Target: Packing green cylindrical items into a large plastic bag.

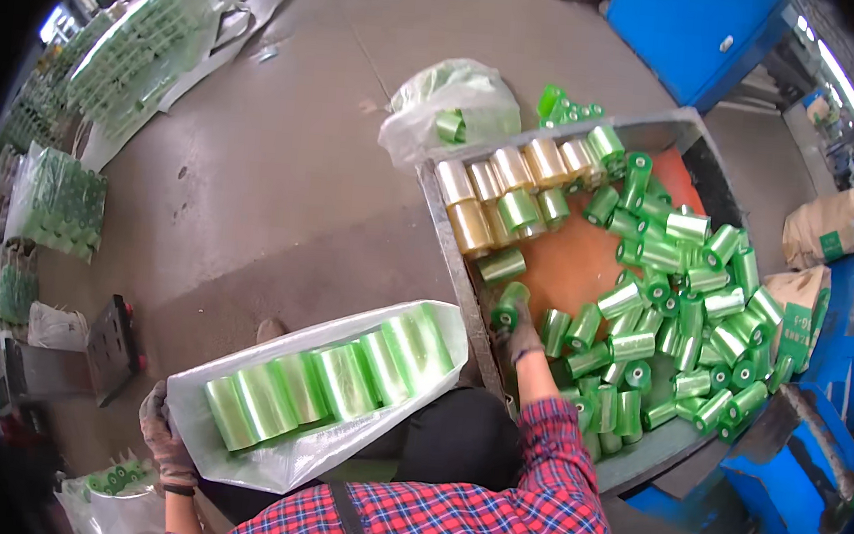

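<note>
Across my lap lies a clear plastic bag (316,464), its mouth open upward. A row of several green film rolls (343,381) stands inside it. My gloved left hand (168,439) grips the bag's left end by its edge. At the near left corner of a large metal bin (449,244), my gloved right hand (522,340) is closed on a green film roll (512,302). Many more green rolls (659,255) lie loose and heaped in the bin. Amber-tinted rolls (510,168) are stacked along its far left side.
Beyond the bin, a crumpled plastic bag (460,104) rests on the floor. A blue cabinet (691,37) stands at the far right, and paper sacks (821,228) sit right of the bin. Wrapped stacks of rolls (61,198) line the left side.
</note>
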